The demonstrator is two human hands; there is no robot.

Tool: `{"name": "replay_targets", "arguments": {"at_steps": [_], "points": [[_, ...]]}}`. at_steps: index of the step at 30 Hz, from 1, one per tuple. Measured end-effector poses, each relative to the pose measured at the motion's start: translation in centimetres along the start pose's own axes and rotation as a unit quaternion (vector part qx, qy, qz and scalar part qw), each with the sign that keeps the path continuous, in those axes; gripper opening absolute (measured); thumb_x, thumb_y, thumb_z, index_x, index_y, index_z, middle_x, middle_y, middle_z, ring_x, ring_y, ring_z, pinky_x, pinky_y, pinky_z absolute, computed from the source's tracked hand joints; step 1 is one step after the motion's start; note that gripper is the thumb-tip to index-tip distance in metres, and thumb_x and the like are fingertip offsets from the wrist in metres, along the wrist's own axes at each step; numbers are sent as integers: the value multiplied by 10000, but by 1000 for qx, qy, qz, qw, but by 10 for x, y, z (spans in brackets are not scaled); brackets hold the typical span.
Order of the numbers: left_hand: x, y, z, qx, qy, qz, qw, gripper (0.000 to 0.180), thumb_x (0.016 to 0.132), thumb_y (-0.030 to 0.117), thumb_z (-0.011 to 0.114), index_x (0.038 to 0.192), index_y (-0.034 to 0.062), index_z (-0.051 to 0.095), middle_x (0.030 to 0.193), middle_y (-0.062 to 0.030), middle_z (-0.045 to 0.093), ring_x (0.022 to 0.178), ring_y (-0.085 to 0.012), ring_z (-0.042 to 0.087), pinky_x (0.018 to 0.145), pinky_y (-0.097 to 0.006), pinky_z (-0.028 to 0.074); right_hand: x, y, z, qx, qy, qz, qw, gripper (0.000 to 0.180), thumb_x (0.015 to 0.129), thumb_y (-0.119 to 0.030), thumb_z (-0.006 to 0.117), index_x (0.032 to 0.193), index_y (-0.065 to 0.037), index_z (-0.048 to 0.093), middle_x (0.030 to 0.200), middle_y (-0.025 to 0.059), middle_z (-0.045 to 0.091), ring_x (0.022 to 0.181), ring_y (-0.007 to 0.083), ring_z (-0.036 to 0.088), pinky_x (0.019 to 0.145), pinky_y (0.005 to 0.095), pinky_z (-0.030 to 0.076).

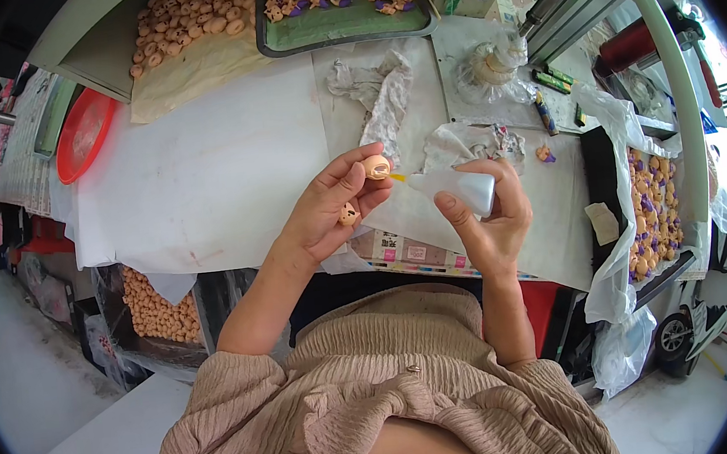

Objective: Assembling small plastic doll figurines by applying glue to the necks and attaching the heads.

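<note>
My left hand [323,206] pinches a small peach-coloured doll head [377,168] between its thumb and fingertips, with an opening in the head facing right. A second doll head [347,214] with dark markings rests against the curled lower fingers of the same hand. My right hand [501,221] is wrapped round a white squeeze bottle [463,189], tilted so that its thin yellow nozzle [399,177] points left at the pinched head. The nozzle tip is at or just beside the opening; I cannot tell whether it touches. Both hands are above the table's front edge.
Loose doll heads [194,14] lie at the back left, beside a dark tray [347,38] of purple-and-peach figures. Crumpled cloths [386,93] lie mid-table. One small figure [545,153] lies right of my hand, before another filled tray [655,208]. A red basin [85,136] stands far left.
</note>
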State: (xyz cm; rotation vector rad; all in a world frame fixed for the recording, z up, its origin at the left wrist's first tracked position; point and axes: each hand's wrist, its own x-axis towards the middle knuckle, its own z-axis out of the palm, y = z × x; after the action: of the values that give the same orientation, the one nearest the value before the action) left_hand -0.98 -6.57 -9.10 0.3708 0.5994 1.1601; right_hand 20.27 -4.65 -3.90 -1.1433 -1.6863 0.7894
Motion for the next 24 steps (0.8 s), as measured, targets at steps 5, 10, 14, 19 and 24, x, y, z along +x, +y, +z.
{"name": "replay_targets", "arguments": {"at_steps": [5, 10, 14, 19, 24], "points": [[-2, 1, 1, 9, 15, -8, 1000, 384, 973, 238, 519, 1318, 71, 506, 1203, -91, 589, 1015, -137, 611, 941, -271, 507, -1, 1, 0, -11, -7, -2, 1000, 318, 736, -160, 816, 943, -11, 627, 889, 28, 574, 752, 100, 548, 632, 229, 434], [-2, 0, -1, 3, 13, -9, 1000, 383, 971, 234, 521, 1317, 70, 507, 1201, -92, 592, 1013, -138, 612, 941, -272, 508, -1, 3, -2, -16, -2, 1, 1000, 320, 737, -171, 817, 940, -10, 628, 874, 24, 576, 738, 95, 548, 624, 227, 433], [-1, 1, -2, -2, 11, -9, 1000, 381, 968, 229, 527, 1312, 64, 511, 1212, -100, 589, 1004, -138, 616, 945, -276, 506, 0, 6, -3, -11, 14, 2, 1000, 315, 745, -174, 812, 934, -7, 624, 874, 26, 578, 749, 98, 548, 637, 227, 436], [-2, 10, 5, -15, 4, -12, 1000, 396, 971, 272, 519, 1308, 64, 509, 1194, -102, 596, 961, -127, 622, 887, -259, 530, 7, 5, -1, 46, 42, 3, 998, 303, 769, -149, 793, 956, -6, 603, 898, 26, 566, 767, 103, 550, 657, 232, 446], [-11, 30, 10, -36, -1, -3, 999, 406, 951, 354, 547, 1245, 74, 541, 1070, -85, 628, 825, -103, 629, 706, -227, 561, 32, 24, 17, 6, -4, 39, 999, 296, 786, -94, 759, 1000, -12, 570, 886, 35, 603, 775, 122, 573, 670, 253, 462]]}}
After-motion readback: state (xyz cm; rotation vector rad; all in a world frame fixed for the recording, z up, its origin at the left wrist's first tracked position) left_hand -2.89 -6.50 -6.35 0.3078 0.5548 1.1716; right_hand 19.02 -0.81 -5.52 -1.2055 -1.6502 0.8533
